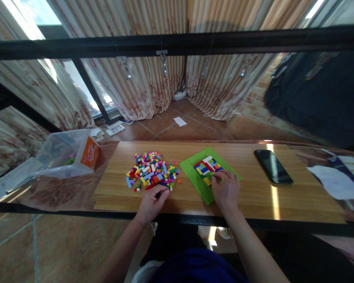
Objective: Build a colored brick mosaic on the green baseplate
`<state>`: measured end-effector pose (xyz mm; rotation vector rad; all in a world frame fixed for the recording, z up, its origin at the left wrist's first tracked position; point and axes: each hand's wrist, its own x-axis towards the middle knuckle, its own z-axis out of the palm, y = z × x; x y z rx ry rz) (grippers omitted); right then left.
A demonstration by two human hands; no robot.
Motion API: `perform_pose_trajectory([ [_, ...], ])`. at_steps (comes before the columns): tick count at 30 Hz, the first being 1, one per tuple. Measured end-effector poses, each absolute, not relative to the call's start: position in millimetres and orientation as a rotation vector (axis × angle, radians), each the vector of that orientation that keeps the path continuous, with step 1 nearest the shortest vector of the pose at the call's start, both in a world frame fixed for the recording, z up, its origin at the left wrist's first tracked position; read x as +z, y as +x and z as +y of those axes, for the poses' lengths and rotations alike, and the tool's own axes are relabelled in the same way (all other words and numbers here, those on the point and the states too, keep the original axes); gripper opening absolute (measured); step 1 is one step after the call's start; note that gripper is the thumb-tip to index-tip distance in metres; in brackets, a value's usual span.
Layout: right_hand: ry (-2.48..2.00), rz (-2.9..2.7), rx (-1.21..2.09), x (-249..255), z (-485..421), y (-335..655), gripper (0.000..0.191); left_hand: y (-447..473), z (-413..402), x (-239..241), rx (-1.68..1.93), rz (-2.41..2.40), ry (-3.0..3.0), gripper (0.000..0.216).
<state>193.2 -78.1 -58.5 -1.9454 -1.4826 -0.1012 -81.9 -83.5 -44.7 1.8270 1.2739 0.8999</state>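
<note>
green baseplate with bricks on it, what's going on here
A person's right hand is at the green baseplate, its fingers by a patch of coloured bricks; whether they grip one is too small to tell. The left hand is at the near edge of the loose brick pile, on the same wooden tabletop. A dark phone lies to the right.

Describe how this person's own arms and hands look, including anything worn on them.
The left hand and right hand are both ungloved, with five-fingered human shapes. No sleeve covers either visible forearm, and no watch, bracelet or cable shows at the wrists. Anything as small as a ring is too fine to make out. Between the arms, a deep blue garment shows.
</note>
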Motion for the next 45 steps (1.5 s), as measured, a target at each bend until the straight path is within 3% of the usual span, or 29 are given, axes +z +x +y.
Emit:
perform_pose_trajectory([
  [20,-2.048,-1.834,-0.131,-42.0,-66.1,196.8,0.02,-80.9,-84.0,-44.2,0.903,1.279,1.833,0.02],
  [45,-1.82,-1.457,-0.128,-74.5,-80.3,189.0,0.016,-81.4,-84.1,-47.2,0.881,1.291,1.881,0.02],
])
